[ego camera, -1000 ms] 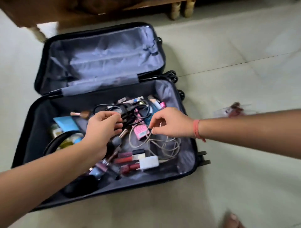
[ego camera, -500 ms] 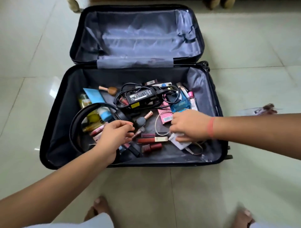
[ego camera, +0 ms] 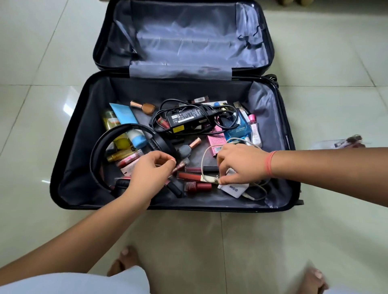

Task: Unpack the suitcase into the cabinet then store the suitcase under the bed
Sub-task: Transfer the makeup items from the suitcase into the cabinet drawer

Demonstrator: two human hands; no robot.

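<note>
The black suitcase [ego camera: 69, 147] lies open on the tile floor, its grey-lined lid [ego camera: 189, 42] flat behind it. Its near half holds black headphones [ego camera: 98, 151], a black power adapter [ego camera: 186, 117] with its cord, a blue perfume bottle [ego camera: 239, 128], a pink box [ego camera: 216, 142], a blue tube [ego camera: 123, 114] and several lipsticks [ego camera: 197, 186]. My left hand [ego camera: 151, 176] is curled over the lipsticks and pinches a slim pink tube [ego camera: 180, 165]. My right hand [ego camera: 241, 165] pinches the end of a white cable [ego camera: 204, 155] beside a white charger block [ego camera: 233, 190].
A clear plastic bag [ego camera: 346, 142] with small dark items lies on the floor to the right of the suitcase. My bare feet [ego camera: 123, 262] stand just in front of it. Furniture legs [ego camera: 294, 2] show at the top edge.
My view has swung over the suitcase. My left hand left the black cord and came down onto the lipsticks. My right hand lowered the white cable toward the charger block.
</note>
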